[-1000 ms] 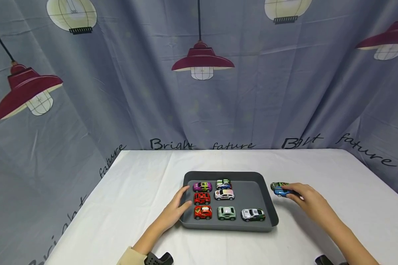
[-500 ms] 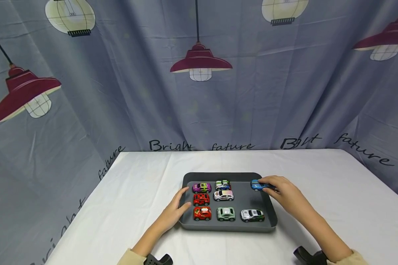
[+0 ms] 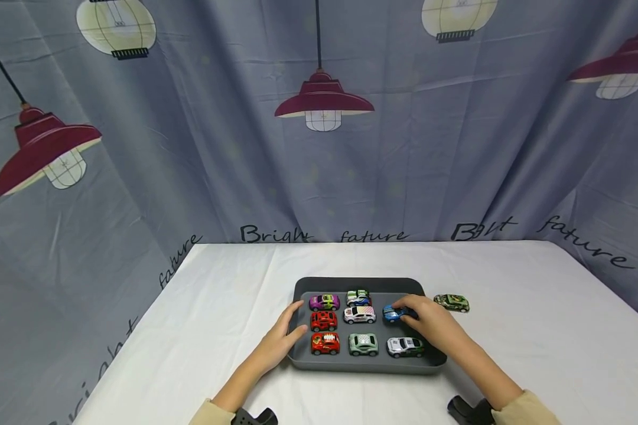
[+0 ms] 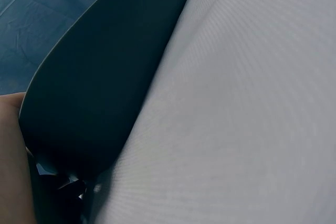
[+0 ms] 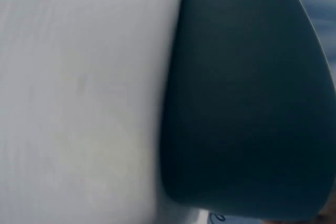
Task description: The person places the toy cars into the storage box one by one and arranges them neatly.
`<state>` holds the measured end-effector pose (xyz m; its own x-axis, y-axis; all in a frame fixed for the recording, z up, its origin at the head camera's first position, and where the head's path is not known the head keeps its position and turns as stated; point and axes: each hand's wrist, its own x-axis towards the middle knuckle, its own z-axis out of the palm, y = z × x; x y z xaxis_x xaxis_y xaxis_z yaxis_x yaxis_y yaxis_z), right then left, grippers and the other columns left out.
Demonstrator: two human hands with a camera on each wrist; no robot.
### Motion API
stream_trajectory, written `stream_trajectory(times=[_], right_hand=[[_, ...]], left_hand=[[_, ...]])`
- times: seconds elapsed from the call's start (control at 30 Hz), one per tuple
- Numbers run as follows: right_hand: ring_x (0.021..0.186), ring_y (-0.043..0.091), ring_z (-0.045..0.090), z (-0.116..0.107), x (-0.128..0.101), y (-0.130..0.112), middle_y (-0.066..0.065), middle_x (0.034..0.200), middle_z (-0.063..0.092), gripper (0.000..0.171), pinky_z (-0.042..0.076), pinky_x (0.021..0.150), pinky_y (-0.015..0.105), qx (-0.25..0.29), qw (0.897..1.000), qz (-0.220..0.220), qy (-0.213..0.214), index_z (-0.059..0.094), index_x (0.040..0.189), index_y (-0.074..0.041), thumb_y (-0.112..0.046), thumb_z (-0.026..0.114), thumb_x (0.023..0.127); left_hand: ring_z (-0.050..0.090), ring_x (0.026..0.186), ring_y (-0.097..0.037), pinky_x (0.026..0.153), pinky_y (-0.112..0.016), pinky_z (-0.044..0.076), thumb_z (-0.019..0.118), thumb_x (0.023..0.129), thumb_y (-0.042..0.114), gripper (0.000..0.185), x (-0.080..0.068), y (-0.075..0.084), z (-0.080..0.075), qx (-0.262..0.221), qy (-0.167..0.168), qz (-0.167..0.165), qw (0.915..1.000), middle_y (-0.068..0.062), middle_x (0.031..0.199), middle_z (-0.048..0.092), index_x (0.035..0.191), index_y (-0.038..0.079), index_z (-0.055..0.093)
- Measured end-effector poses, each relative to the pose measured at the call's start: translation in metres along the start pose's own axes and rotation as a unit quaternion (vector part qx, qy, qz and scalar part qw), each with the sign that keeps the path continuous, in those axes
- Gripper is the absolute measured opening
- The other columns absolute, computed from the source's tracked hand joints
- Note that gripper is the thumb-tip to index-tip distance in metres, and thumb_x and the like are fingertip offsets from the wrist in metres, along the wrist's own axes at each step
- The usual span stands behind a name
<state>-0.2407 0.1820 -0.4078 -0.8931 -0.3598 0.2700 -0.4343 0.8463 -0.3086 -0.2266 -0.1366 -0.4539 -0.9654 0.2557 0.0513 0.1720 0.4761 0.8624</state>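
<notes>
A dark grey tray (image 3: 399, 284) sits on the white table and holds several toy cars. My right hand (image 3: 427, 321) reaches over the tray's right part and pinches a blue toy car (image 3: 391, 313) just right of a white car with a checked roof (image 3: 359, 314). My left hand (image 3: 280, 339) rests against the tray's left wall with straight fingers, one fingertip on the rim. In both wrist views only the tray's dark outer wall (image 4: 105, 77) (image 5: 247, 103) and white cloth show.
A green camouflage toy car (image 3: 451, 302) stands on the white tablecloth (image 3: 537, 330) just right of the tray. In the tray are purple (image 3: 324, 302), red (image 3: 324, 320), and green (image 3: 363, 343) cars among others. A lamp-printed curtain hangs behind the table.
My right hand has carried the blue car from the table beside the green car, over the tray's right rim, down into the tray's middle row. The left hand has stayed put.
</notes>
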Motion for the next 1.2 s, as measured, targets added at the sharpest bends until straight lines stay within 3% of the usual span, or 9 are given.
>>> stream_trajectory(times=[0.3,0.67,0.87,1.03,1.2], right_hand=[[0.092,0.027,0.064,0.009,0.001,0.002,0.005,0.098,0.069,0.023,0.047,0.083,0.047,-0.048,0.998,-0.036,0.006,0.067,0.097,-0.011,-0.011,0.071,0.075],[0.095,0.025,0.064,0.005,0.000,0.000,0.003,0.098,0.069,0.024,0.042,0.088,0.051,-0.072,0.997,-0.031,-0.005,0.066,0.098,-0.012,-0.012,0.072,0.075],[0.099,0.029,0.061,-0.008,-0.002,-0.002,0.003,0.102,0.068,0.025,0.041,0.088,0.054,-0.055,0.998,-0.018,-0.014,0.065,0.102,-0.013,-0.011,0.069,0.077],[0.103,0.033,0.059,-0.023,-0.003,0.006,0.008,0.107,0.066,0.025,0.042,0.088,0.054,-0.031,0.999,0.017,0.019,0.064,0.105,-0.011,-0.012,0.067,0.080],[0.106,0.037,0.056,-0.032,-0.003,0.032,0.015,0.115,0.061,0.028,0.041,0.087,0.056,-0.003,0.997,0.038,0.067,0.062,0.110,-0.008,-0.013,0.064,0.083]], left_hand=[[0.019,0.138,-0.036,0.107,-0.060,0.017,0.049,0.092,0.035,0.059,0.000,0.001,0.000,-0.001,0.003,-0.002,1.0000,-0.015,0.150,0.021,0.143,0.016,0.026],[0.019,0.138,-0.036,0.107,-0.060,0.017,0.048,0.092,0.035,0.059,0.001,0.001,0.000,0.004,0.004,-0.001,1.0000,-0.015,0.150,0.021,0.143,0.016,0.026],[0.020,0.138,-0.036,0.107,-0.059,0.019,0.049,0.092,0.035,0.058,0.002,0.001,0.000,0.013,0.007,-0.006,0.9999,-0.015,0.149,0.022,0.143,0.017,0.026],[0.021,0.138,-0.036,0.107,-0.059,0.019,0.049,0.092,0.035,0.058,0.002,0.000,0.000,0.011,0.008,-0.004,0.9999,-0.015,0.149,0.022,0.142,0.017,0.027],[0.021,0.137,-0.036,0.107,-0.059,0.019,0.049,0.092,0.034,0.057,0.001,0.000,0.000,0.011,0.007,-0.002,0.9999,-0.015,0.149,0.023,0.142,0.017,0.027]])
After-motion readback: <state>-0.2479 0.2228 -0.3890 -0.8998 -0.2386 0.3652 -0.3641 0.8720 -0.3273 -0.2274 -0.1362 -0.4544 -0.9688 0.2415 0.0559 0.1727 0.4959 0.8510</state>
